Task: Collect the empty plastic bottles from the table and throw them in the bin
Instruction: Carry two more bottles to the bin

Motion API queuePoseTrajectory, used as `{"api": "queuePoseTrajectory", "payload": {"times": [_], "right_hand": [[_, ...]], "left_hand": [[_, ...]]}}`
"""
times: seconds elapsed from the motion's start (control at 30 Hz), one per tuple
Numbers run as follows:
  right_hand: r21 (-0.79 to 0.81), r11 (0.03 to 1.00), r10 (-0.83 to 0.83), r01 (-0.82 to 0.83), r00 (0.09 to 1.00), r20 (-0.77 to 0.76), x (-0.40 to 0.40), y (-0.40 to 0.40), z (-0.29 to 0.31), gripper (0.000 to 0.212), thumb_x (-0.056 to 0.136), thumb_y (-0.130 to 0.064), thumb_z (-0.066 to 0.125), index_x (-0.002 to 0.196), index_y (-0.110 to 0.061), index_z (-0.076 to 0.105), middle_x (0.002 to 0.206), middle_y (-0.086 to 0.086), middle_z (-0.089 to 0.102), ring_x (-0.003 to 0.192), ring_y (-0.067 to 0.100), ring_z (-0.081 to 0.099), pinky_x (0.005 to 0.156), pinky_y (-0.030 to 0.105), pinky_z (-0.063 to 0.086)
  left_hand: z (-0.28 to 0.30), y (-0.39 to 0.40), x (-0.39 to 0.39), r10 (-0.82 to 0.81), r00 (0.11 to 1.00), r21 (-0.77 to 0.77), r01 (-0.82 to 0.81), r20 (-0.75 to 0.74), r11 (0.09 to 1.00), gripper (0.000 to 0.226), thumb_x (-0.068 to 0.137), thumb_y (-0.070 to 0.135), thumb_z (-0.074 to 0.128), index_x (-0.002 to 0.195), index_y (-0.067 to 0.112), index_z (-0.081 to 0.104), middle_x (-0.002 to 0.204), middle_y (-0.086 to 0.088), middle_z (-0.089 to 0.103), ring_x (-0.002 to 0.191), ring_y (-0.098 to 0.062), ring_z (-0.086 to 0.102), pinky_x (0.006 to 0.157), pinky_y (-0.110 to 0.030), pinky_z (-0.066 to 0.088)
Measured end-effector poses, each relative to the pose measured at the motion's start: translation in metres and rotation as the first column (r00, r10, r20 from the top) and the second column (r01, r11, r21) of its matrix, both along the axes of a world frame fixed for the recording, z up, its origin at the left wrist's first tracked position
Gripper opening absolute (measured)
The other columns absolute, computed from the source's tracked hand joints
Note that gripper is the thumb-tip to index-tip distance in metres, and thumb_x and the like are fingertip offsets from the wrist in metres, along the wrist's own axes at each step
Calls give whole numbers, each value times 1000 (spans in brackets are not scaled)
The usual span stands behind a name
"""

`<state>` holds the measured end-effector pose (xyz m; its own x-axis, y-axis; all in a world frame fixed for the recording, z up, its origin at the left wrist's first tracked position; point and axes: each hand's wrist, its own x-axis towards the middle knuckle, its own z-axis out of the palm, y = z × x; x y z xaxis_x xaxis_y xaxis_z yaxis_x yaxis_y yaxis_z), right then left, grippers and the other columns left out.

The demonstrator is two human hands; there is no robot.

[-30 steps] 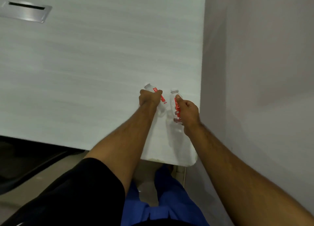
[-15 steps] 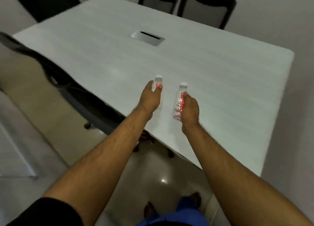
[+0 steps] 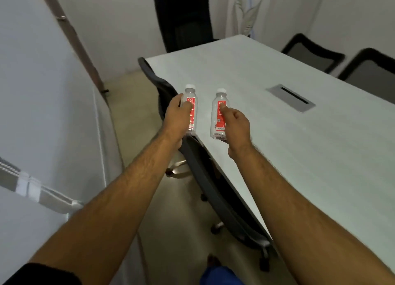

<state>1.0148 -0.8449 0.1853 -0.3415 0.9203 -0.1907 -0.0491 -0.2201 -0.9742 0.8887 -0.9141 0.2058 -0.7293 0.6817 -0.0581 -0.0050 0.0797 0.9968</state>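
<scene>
Above the table's near edge, the left hand (image 3: pixel 177 117) is wrapped around a clear plastic bottle with a red label and white cap (image 3: pixel 190 105), held upright. The right hand (image 3: pixel 236 125) grips a matching second bottle (image 3: pixel 218 113) just beside it, over the pale grey wood-grain table (image 3: pixel 299 156). A dark office chair (image 3: pixel 205 177) is tucked underneath.

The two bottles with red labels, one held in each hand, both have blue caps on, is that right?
Not quite: the caps are white, not blue. The head view shows the left hand holding one red-labelled bottle and the right hand holding the other bottle, each upright with a white cap on top. The rest of your statement holds.
</scene>
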Motion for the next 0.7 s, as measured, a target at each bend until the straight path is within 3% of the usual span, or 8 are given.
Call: {"api": "queuePoseTrajectory", "payload": {"times": [0.17,0.27,0.37,0.47,0.57,0.7], "right_hand": [[52,987,151,-150,988,-16,-122,31,27,37,95,-43,64,117,-13,68,100,2,74,85,14,73,76,33,62],[70,967,245,-245,970,7,-188,50,41,35,96,-44,63,117,-16,68,102,1,73,87,14,73,73,27,61],[50,949,312,-312,950,14,-252,75,48,19,96,-44,63,93,-26,68,92,-3,73,84,14,73,67,25,58],[45,932,358,-359,933,33,-332,95,46,19,97,-44,61,82,-32,59,85,-8,68,78,11,69,62,20,53],[69,922,377,-381,924,67,-420,119,35,19,98,-44,58,84,-32,57,86,-9,65,76,10,67,62,20,54],[22,924,379,-383,920,101,-533,150,27,17,100,-43,56,101,-26,57,89,-7,64,81,11,66,65,22,53]], "left_hand": [[22,14,-111,229,973,33,-230,31,973,38,96,31,56,129,13,55,92,0,64,71,-9,63,52,-23,50],[29,25,-174,307,950,14,-308,63,951,39,96,34,57,132,20,54,105,0,66,88,-13,66,61,-24,52],[30,40,-232,323,945,6,-324,56,946,37,99,36,55,134,24,52,112,-1,64,96,-15,65,67,-24,53],[20,55,-311,351,936,-2,-351,35,936,36,99,39,53,132,26,53,115,-1,63,100,-18,65,71,-24,54],[6,73,-400,374,927,-3,-374,11,928,32,99,40,52,128,26,55,112,1,63,98,-19,63,70,-24,52],[-2,101,-510,383,916,-7,-385,118,923,10,99,33,55,106,30,60,100,3,63,92,-15,63,69,-27,52]]}}
